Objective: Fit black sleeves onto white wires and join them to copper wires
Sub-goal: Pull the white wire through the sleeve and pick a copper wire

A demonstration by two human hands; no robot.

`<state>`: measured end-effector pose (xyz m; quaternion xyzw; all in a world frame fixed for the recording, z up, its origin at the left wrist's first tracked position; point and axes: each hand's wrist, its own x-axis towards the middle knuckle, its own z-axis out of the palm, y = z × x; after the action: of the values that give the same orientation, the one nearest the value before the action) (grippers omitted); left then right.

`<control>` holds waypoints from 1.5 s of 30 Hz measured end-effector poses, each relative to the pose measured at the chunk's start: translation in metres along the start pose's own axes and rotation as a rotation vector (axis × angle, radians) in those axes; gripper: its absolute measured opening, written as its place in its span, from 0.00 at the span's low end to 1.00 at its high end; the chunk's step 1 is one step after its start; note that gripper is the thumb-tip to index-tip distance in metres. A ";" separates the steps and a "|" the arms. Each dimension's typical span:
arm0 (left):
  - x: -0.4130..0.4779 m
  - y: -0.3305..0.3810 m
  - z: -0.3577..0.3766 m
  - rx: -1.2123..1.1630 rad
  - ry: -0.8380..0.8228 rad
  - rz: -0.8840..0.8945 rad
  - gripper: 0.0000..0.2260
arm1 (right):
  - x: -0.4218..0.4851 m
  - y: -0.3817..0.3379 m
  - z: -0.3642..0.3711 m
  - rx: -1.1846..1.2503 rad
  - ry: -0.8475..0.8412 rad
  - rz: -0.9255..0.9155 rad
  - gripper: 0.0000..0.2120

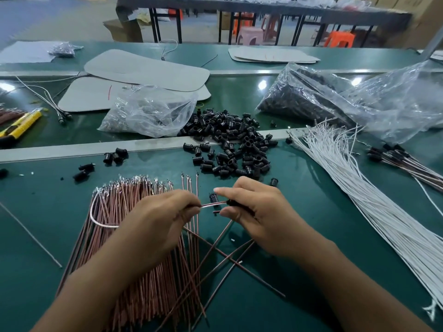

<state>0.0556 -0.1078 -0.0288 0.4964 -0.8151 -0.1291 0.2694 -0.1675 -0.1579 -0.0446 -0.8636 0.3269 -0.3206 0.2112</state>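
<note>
Single view: wide-angle camera on head. Faces forward and down across green tabletop (pixel 311 212). Near: left hand (pixel 155 218) and right hand (pixel 254 212) fill lower centre, forearms (pixel 100 283) entering from bottom edge. Distant benches (pixel 263 7), stools (pixel 249 34) along top edge.

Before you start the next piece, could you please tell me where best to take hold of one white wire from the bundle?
I would pinch one wire near the far end of the white wire bundle, where the tips fan apart; nearer you the strands lie packed tight. Coming from the left looks easiest, since the plastic bag crowds the right side.
</note>
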 end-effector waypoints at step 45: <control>-0.001 0.007 0.019 -0.042 0.101 -0.025 0.12 | -0.002 -0.013 0.008 0.244 -0.008 0.218 0.03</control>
<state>0.0401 -0.1047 -0.0409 0.5065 -0.7914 -0.1242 0.3191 -0.1575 -0.1464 -0.0436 -0.7921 0.3763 -0.3298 0.3495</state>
